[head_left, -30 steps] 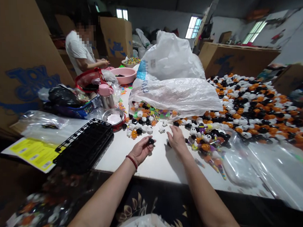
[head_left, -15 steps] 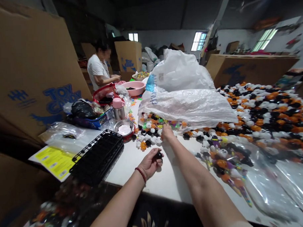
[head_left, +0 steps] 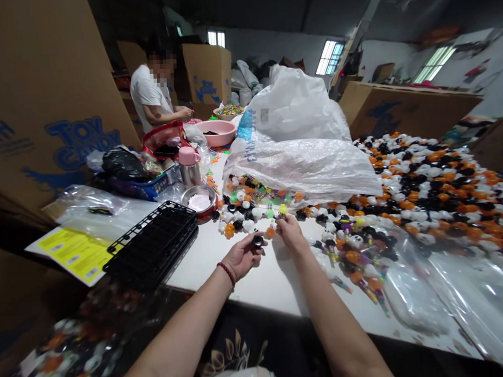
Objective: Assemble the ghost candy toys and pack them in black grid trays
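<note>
My left hand (head_left: 242, 256), palm turned up, is closed around a small round black plastic piece (head_left: 258, 242) held at the fingertips. To its right, my right hand (head_left: 291, 233) pinches a small bright toy piece with a yellow top (head_left: 282, 209); its lower part is hidden by the fingers. An orange ball-like piece (head_left: 270, 232) and a green piece (head_left: 270, 212) show just left of those fingertips. Beyond both hands lies a loose group of white, black and orange plastic heads (head_left: 238, 216), at the mouth of a big white plastic sack (head_left: 308, 164).
A large heap of orange, black and white heads (head_left: 437, 187) covers the right side. At left stand black plastic trays (head_left: 152, 247), a metal bowl (head_left: 199, 201) and a pink-lidded flask (head_left: 189, 166). Clear bags (head_left: 420, 303) lie front right. A co-worker (head_left: 151, 98) sits beyond.
My right hand has drawn back from the sack's mouth with a bright toy piece in its fingers. My left hand has lifted slightly, still holding the black piece. The view has shifted a little.
</note>
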Demonstrator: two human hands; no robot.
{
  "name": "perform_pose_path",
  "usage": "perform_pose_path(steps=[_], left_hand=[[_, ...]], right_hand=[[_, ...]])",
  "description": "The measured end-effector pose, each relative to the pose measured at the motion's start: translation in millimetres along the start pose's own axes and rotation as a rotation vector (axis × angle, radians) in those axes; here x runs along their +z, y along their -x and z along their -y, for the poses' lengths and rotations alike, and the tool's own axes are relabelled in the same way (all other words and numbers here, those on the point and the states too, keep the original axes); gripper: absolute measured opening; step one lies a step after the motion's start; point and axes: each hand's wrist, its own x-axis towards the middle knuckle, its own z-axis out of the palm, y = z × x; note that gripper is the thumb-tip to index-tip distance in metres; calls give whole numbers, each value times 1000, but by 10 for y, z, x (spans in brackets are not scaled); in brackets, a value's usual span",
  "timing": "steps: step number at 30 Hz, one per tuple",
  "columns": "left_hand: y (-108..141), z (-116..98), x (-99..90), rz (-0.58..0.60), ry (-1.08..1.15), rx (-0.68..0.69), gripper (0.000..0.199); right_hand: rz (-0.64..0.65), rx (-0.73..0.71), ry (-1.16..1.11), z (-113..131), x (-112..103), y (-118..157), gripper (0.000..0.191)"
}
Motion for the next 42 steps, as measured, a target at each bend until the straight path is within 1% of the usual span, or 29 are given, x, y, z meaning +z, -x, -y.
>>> perform_pose_path(steps=[3, 5, 7, 9, 12, 15, 21, 27, 31, 33, 36, 39, 41, 42], left_hand=[[1, 22, 19, 0, -39, 35, 30], [-2, 35, 37, -12, -64, 58, 33], [-7, 49, 52, -31, -90, 56, 38], [-12, 64, 63, -54, -112, 58, 42], [-15, 93, 79, -96, -143, 97, 45], [-13, 123, 98, -136, -184, 143, 45], [-5, 170, 119, -154, -287, 186, 48], [-3, 232, 121, -189, -421, 217, 50], [-7, 284, 128, -223, -500, 257, 51], [-3, 298, 133, -250, -514, 263, 51], [9, 294, 142, -287, -526, 223, 52], [18, 282, 153, -294, -500, 216, 53], [24, 284, 165, -297, -472, 209, 54], [27, 289, 171, -293, -471, 194, 55]], right_hand=[[86, 103, -190, 13, -111, 371, 37], [128, 159, -256, 35, -163, 600, 39], [129, 175, -194, 67, -198, 791, 42], [109, 167, -69, 107, -220, 933, 45], [74, 90, 99, 163, -239, 1054, 41], [77, 6, 166, 186, -251, 1090, 39], [112, -59, 277, 180, -262, 1083, 38], [141, -102, 297, 239, -218, 1082, 33], [129, -138, 324, 206, -170, 1077, 27], [123, -138, 318, 162, -127, 1074, 24], [128, -127, 295, 93, -11, 1069, 21], [130, -121, 267, 38, 109, 1044, 20], [126, -102, 226, 28, 98, 1001, 23], [116, -90, 210, 38, 40, 969, 26]])
